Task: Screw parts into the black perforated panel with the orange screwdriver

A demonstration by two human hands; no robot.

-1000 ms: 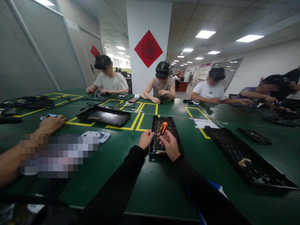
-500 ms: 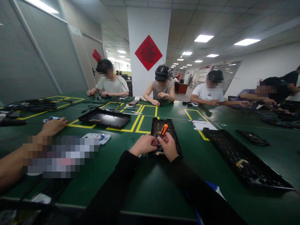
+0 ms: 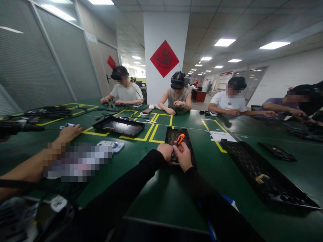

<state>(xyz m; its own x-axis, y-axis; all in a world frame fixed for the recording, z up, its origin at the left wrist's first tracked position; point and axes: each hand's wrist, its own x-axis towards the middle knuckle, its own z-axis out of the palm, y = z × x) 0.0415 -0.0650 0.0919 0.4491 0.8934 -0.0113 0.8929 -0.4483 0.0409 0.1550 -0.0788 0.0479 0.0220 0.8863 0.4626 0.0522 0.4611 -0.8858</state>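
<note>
A black plastic casing with metal bits inside lies on the green table in front of me. My right hand is closed around an orange-and-black screwdriver, its handle tilted up above the casing. The tip is hidden by my fingers. My left hand is over the casing's left side, with its fingers curled in close to my right fingertips. Whatever those fingers pinch is concealed behind the back of the hand.
A long black casing lies on the right, near a small black panel and white paper. A black tray is front left. At left, a co-worker's arm reaches past a phone. Several people sit opposite.
My left hand has turned, its wrist rising and its fingers tucking under. The right hand keeps the screwdriver over the casing. The view has shifted slightly left.
</note>
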